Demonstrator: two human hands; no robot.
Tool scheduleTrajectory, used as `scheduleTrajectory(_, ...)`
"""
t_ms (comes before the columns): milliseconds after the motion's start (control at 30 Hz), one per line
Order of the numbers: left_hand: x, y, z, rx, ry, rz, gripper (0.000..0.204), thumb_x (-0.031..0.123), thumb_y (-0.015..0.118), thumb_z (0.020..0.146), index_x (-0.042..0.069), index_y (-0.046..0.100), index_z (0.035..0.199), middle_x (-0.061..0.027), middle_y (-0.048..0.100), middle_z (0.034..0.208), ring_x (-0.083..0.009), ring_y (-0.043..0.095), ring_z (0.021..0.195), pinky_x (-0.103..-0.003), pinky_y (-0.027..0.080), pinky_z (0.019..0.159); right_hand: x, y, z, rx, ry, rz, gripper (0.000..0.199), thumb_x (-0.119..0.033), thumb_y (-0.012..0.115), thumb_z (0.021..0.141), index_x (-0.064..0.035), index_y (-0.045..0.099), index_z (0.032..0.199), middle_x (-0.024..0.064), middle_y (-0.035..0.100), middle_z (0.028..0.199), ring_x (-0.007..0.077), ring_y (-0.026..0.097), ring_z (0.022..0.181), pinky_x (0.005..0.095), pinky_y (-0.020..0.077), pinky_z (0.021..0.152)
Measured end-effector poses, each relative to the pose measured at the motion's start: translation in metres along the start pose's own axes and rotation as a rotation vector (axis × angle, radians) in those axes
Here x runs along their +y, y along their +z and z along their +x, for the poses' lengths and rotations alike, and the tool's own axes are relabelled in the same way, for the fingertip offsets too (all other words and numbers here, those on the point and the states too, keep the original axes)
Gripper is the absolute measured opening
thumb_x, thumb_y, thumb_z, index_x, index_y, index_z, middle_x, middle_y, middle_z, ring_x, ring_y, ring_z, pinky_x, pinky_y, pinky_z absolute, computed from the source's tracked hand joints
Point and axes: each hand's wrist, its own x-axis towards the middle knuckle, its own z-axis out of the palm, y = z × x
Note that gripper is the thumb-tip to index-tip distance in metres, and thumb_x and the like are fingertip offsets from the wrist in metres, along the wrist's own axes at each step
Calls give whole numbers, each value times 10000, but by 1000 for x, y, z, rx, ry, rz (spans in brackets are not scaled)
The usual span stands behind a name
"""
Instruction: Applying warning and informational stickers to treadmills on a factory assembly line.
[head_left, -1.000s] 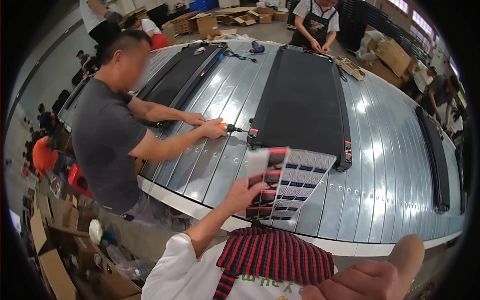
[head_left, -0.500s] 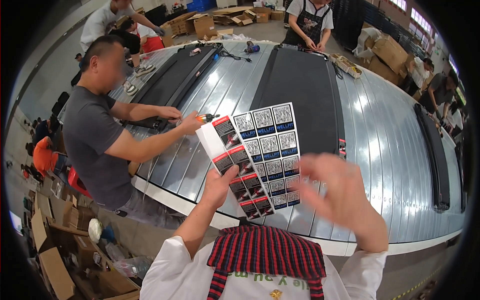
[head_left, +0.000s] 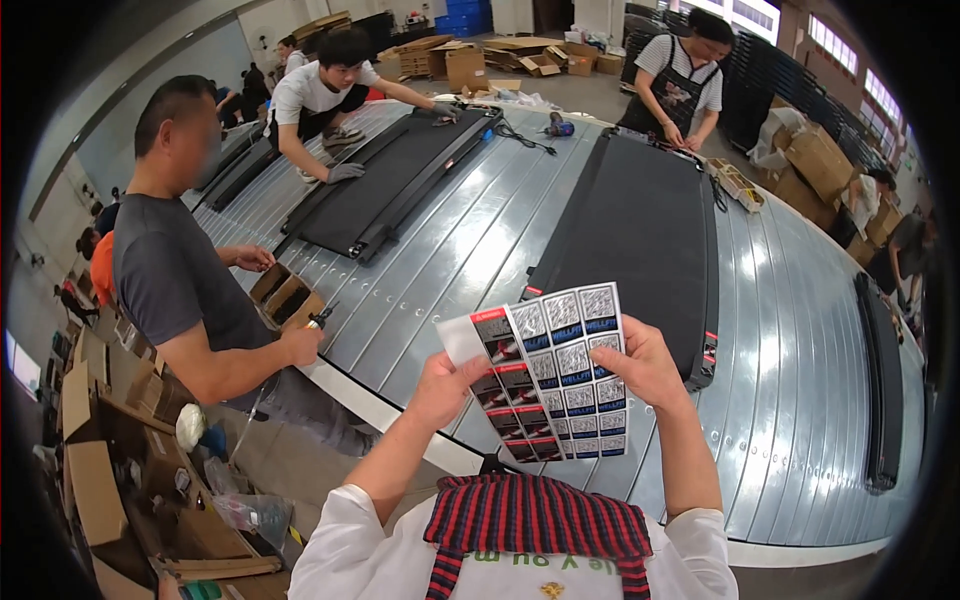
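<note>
Two overlapping sheets of stickers are held up above the front edge of the metal work surface. The sheet of square code stickers with blue lettering lies partly over a sheet of red, black and white warning labels. My left hand pinches the left side of the warning label sheet, thumb on its face. The right edge of the code sticker sheet is gripped by my right hand, with the thumb pressed on a sticker. Fingers behind the sheets are hidden.
Beyond the sheets lies a black flat treadmill-like panel on the slatted metal table. Another black panel is farther left, touched by a gloved person. At left, a co-worker holds a power tool beside a small cardboard box.
My right hand, blurred and off the sheets before, now grips the code sticker sheet. The view has shifted. The left co-worker's hands have moved apart, nearer the table's edge.
</note>
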Motion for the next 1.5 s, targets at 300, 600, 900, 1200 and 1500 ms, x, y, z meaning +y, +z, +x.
scheduleTrajectory(300,11,14,-3,-35,62,-194,303,129,538,849,3,495,1122,-70,555,1086,-155,526,981,-291,404,858,14,37,14,431,-727,-966,236,-44,653,667,-40,572,888,104,569,826,280,538,738,344,435,656)
scheduleTrajectory(600,15,5,-14,-190,104,-217,318,161,598,811,13,514,1080,-77,571,1038,-164,539,945,-298,417,827,7,83,12,153,-605,-593,281,44,659,623,-9,546,875,100,567,806,188,562,664,273,450,579)
scheduleTrajectory(900,16,-8,-26,-126,72,-115,258,152,570,836,29,546,1062,-31,581,998,-122,537,913,-265,420,803,21,101,14,144,-676,-785,208,-4,606,679,-4,540,877,134,580,791,301,571,704,356,464,604)
scheduleTrajectory(1200,25,-5,-31,-100,71,84,249,184,566,839,14,565,1021,-39,593,960,-124,550,879,-267,428,793,22,96,14,-3,-715,-846,210,-2,558,708,5,542,917,144,593,858,299,592,745,355,490,638)
scheduleTrajectory(1500,22,2,-42,-43,-8,119,236,168,549,848,10,567,1023,-19,597,915,-108,546,848,-251,429,766,27,95,3,92,-710,-869,204,-38,590,701,-7,561,900,134,599,843,287,595,748,346,488,635)
